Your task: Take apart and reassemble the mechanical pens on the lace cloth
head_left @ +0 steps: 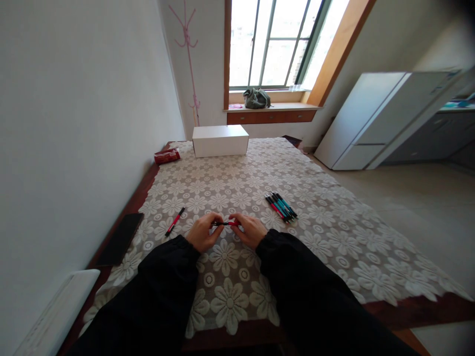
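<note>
Our fingertips pinch from both sides: the left hand grips the dark end of a red-and-black pen, and the right hand grips its red part. We hold the pen crosswise between the two hands, roughly level over the near part of the lace tablecloth; we cannot tell whether it touches the cloth, or whether it is in one piece. We judge it light and stiff, probably smooth plastic that could roll or slip under a loose pinch, with any thin tip the most fragile part, so the thicker barrel seems the best place to take hold, without bending it. Just to the left a second red-and-black pen lies slanted, and to the right a group of pens, red and teal with black, lies side by side. Further left, near the wall, is a flat black slab; at the far end sit a dark red packet and, right of it, a long white box
</note>
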### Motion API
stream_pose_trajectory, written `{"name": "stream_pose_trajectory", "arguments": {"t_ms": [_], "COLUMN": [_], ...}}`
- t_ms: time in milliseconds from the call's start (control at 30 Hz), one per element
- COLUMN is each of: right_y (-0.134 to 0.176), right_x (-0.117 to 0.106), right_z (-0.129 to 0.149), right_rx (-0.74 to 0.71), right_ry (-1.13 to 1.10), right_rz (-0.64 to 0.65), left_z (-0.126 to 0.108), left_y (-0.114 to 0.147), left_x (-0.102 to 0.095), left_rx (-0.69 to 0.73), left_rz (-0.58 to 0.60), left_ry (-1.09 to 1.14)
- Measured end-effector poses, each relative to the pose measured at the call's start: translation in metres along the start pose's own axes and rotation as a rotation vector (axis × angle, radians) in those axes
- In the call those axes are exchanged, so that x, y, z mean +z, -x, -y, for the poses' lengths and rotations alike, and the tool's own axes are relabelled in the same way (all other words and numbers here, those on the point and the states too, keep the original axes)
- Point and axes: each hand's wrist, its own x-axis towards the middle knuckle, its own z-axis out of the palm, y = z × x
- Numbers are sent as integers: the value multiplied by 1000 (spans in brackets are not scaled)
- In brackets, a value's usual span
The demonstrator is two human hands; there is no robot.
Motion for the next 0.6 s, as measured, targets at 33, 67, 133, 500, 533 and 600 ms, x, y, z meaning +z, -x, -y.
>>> {"name": "stream_pose_trajectory", "arguments": {"t_ms": [33,67,133,500,533,600], "right_y": [0,0,0,-1,-1,0], "right_x": [0,1,1,0,0,1], "right_z": [0,0,-1,-6,-5,-3], "right_rx": [20,31,29,-44,-39,-12], "right_ry": [-16,-32,-54,5,3,-10], "right_rz": [-8,-13,-10,40,46,50], "left_z": [0,0,1,6,6,6], "left_y": [0,0,-1,-1,-1,-1], "left_x": [0,1,2,2,2,2], "left_rx": [-2,-4,-7,25,30,33], "left_rz": [-14,-31,-63,-58,-56,-56], "left_ry": [5,14,35,8,5,5]}}
